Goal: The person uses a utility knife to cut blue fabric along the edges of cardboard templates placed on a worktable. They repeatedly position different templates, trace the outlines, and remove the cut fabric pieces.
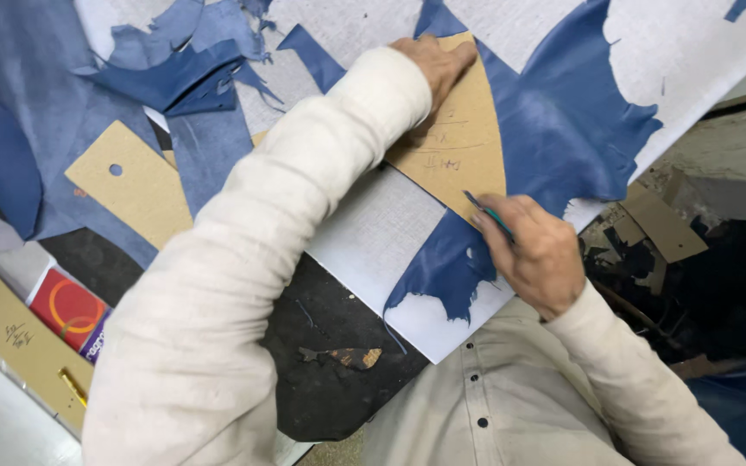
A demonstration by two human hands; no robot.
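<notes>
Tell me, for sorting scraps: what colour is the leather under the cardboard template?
Blue leather, seen clearly in the head view.

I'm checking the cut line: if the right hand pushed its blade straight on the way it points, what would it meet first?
The right hand points its thin knife up and left, along the lower edge of the cardboard pattern. Its tip already seems to touch the blue leather there, so it would meet leather along that edge first; depth is unclear.

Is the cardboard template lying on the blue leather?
Yes: the cardboard template lies flat on the blue leather, pressed by the left hand.
</notes>
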